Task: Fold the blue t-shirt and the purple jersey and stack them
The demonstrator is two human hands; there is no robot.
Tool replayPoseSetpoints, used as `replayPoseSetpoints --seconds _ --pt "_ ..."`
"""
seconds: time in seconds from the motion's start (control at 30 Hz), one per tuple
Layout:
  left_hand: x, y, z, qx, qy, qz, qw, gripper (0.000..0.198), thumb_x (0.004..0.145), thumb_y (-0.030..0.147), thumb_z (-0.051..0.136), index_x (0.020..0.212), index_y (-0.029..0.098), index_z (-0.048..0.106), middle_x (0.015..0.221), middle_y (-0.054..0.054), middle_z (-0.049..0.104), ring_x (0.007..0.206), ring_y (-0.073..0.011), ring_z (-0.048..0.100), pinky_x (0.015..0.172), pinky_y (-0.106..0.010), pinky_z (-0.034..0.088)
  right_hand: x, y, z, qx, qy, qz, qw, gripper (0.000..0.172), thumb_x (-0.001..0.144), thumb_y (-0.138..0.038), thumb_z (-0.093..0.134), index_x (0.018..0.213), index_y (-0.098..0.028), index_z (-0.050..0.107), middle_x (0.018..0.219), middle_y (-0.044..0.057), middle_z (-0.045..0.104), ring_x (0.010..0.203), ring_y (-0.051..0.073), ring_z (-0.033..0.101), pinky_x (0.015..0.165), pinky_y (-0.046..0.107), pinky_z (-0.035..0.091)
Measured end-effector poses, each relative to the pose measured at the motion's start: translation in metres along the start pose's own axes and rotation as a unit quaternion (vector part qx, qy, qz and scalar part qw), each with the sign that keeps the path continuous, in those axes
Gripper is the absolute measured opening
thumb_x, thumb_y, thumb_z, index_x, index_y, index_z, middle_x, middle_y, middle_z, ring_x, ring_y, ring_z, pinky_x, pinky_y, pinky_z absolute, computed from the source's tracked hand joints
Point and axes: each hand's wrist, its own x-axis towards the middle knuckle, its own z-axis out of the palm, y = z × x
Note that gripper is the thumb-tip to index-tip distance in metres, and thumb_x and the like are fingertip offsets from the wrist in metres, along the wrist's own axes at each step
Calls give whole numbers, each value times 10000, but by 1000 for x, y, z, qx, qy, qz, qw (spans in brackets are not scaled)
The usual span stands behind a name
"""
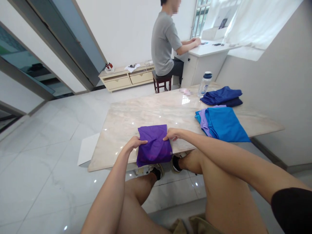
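Observation:
A folded purple cloth (154, 146) lies at the near edge of the marble-patterned table, its front part hanging slightly over the edge. My left hand (134, 143) pinches its left side, thumb on top and the other fingers out of sight beneath. On the opposite side my right hand (172, 134) grips the cloth's right edge between thumb and fingers. Creases run across the cloth between both hands. To the right, a bright blue folded cloth (224, 122) lies with a lilac cloth (204, 121) showing at its left side.
Behind the blue cloth are dark blue folded cloths (221, 96) and a clear water bottle (205, 84) on the table (117, 130). A person in a grey shirt (163, 42) sits on a stool at a white desk (207, 50). A low cabinet (119, 81) stands by the wall.

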Motion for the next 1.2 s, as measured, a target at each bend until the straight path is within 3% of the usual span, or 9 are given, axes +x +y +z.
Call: replayPoseSetpoints --seconds 0.17,0.4,0.53,0.67,0.77,0.87,0.97,1.1,1.2 --pt "-31 10 -32 -170 72 44 982 675 577 751 912 857 140 855 881 -103 817 901 -270 684 767 -325 505 -20 -15 -34 64 97 -180 977 421 857 -510 892 730 -158 698 705 -2 624 786 172 609 702 268 474" --pt "-71 30 -40 -297 240 170 908 614 660 677 919 970 153 841 950 -75 773 942 -226 658 867 -326 514 -52 -40 -61 161 328 -454 813 419 795 -600 862 739 -209 719 986 79 768 987 245 699 878 358 540" --pt "-80 43 -43 -298 315 249 866 490 699 616 920 802 177 729 1245 -109 710 1140 -242 661 914 -304 544 -73 -47 -61 188 344 -523 757 466 852 -587 824 680 -225 586 1046 80 778 1028 231 709 989 382 534" --pt "-78 44 -43 -342 291 275 850 533 744 613 909 725 202 570 889 -16 659 851 -146 617 793 -245 514 -71 -47 -55 219 305 -476 795 512 873 -660 781 718 -239 534 700 -10 630 697 164 596 680 293 497" --pt "-64 34 -35 -348 272 233 867 585 724 628 913 711 220 494 674 61 473 655 -103 475 640 -218 430 -53 -43 -51 212 306 -418 828 488 862 -628 811 757 -228 552 687 -22 613 674 146 581 599 248 445" --pt "-43 14 -23 -287 212 127 925 547 785 687 814 753 223 524 695 34 561 649 -129 553 643 -245 473 -30 -33 -46 187 284 -296 892 349 902 -476 834 903 -204 615 768 1 701 708 151 657 600 221 488" --pt "-27 -11 -15 -93 163 -22 982 396 895 588 699 832 208 606 832 -72 736 790 -232 726 755 -334 557 -14 -19 -44 95 209 -124 965 225 990 -348 780 1007 -164 651 751 35 727 666 164 698 598 232 542" --pt "-16 -39 -16 50 183 -74 979 198 848 372 727 789 209 633 971 -180 803 1061 -379 768 900 -427 539 -5 -3 -41 -26 153 -17 988 282 1006 -323 793 851 -108 696 632 82 683 658 198 719 636 259 585" --pt "-10 -46 -20 86 167 -48 981 213 916 399 653 836 208 704 981 -157 822 1049 -354 779 906 -408 534 -3 -1 -31 -14 94 -14 995 334 947 -366 873 841 -99 704 679 83 707 655 193 719 651 288 614"
